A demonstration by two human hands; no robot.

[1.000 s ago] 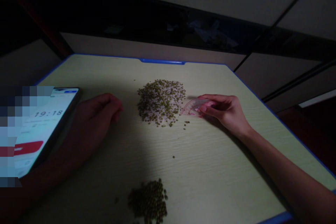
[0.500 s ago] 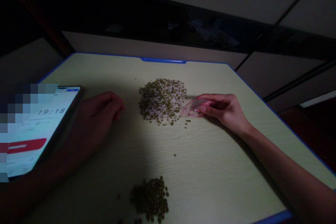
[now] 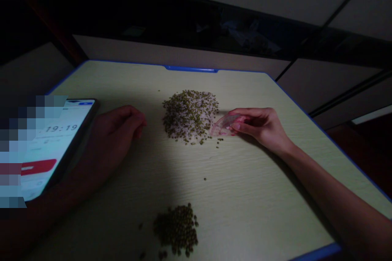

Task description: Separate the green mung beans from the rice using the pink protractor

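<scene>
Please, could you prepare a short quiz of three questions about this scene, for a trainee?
1. Which hand holds the clear pink piece?
2. True or false: the phone lies nearer to the left hand than to the other one.
3. Which pile mixes green and pale colours? A. near pile; B. far pile; C. neither.

Key: 1. The right hand. 2. True. 3. B.

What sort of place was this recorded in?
Probably a dim room in a home, though I can't be sure: there's a small blue-edged table, pale cabinet-like panels beyond it, and a lit phone at the left.
</scene>
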